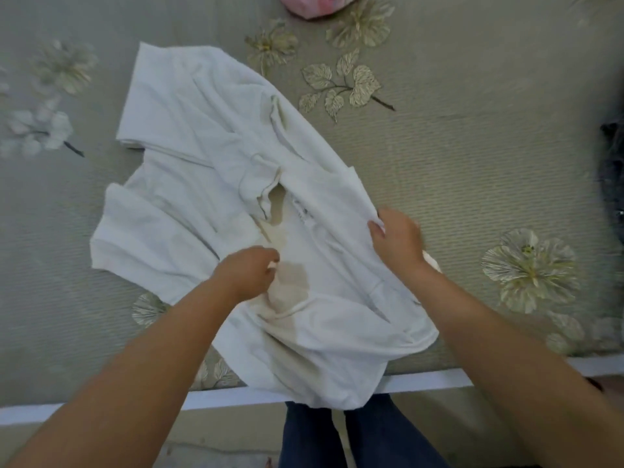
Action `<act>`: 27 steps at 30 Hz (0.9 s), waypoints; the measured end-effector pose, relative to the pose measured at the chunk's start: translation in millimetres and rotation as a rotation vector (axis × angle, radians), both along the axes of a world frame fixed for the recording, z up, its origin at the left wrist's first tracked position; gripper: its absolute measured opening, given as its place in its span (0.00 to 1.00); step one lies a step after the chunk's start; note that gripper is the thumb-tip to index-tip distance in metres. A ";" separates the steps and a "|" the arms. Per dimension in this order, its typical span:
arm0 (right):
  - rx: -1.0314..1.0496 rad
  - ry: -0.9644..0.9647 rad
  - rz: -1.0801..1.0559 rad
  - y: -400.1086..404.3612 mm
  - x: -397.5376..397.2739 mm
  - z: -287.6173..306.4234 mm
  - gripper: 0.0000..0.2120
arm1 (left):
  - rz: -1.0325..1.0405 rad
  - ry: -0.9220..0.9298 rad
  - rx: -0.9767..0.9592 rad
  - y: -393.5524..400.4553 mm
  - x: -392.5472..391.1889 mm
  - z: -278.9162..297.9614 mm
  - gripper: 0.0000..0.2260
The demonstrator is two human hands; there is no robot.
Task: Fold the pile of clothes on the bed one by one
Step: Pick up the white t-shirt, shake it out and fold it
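A white garment [202, 157] with brownish stains lies spread and rumpled across the bed [472, 157], its near end hanging over the bed's front edge. My left hand [250, 271] pinches the cloth near the stained middle. My right hand [395, 238] grips the garment's right edge, fingers curled into the fabric. Both forearms reach in from the bottom of the view.
The bedspread is grey-green with leaf and flower prints. A pink bundle [314, 5] sits at the far edge, top centre. A dark item [613, 170] shows at the right border. The white bed frame edge [101, 408] runs along the front, my legs in jeans behind it.
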State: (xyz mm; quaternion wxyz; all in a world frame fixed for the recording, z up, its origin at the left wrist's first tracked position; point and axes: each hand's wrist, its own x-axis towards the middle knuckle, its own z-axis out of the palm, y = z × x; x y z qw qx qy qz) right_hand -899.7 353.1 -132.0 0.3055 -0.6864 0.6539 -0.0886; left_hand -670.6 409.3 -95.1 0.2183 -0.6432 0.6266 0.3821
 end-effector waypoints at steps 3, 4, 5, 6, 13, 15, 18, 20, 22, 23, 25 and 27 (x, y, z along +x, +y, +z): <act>-0.369 0.130 0.306 33.0 -25.6 1.4 0.06 | 0.094 -0.004 -0.314 -47.1 -7.2 7.8 0.18; -0.318 0.219 0.419 43.6 -36.5 1.1 0.10 | 0.097 -0.006 -0.396 -60.6 -13.1 10.0 0.19; -0.134 0.318 0.537 52.4 -48.0 -0.2 0.13 | 0.082 -0.016 -0.455 -73.4 -20.6 11.1 0.19; 0.089 0.388 0.610 60.6 -59.6 -1.0 0.15 | 0.046 -0.033 -0.488 -84.0 -29.5 10.2 0.20; 0.369 0.406 0.618 79.1 -108.7 -9.9 0.15 | -0.213 -0.092 -0.355 -126.2 -88.1 -32.7 0.22; 0.324 0.384 0.559 79.1 -107.4 -8.4 0.14 | -0.304 -0.142 -0.390 -141.4 -93.2 -43.9 0.23; -0.012 0.305 0.335 78.5 -99.6 -1.4 0.19 | -0.437 -0.254 -0.413 -165.1 -89.3 -52.8 0.22; -0.253 0.143 0.130 80.9 -90.8 -3.6 0.19 | -0.540 -0.335 -0.411 -177.2 -85.6 -52.0 0.20; -0.266 0.028 0.052 76.6 -80.9 -4.9 0.12 | -0.622 -0.382 -0.422 -185.9 -80.7 -47.4 0.17; -0.220 -0.014 0.012 71.7 -77.5 -4.7 0.10 | -0.622 -0.395 -0.406 -188.5 -78.0 -42.8 0.16; 0.000 -0.097 -0.115 59.7 -77.7 -2.8 0.11 | -0.579 -0.419 -0.352 -190.8 -71.8 -29.7 0.16; 0.254 -0.194 -0.266 49.8 -81.3 1.8 0.08 | -0.579 -0.426 -0.344 -189.7 -63.9 -12.7 0.15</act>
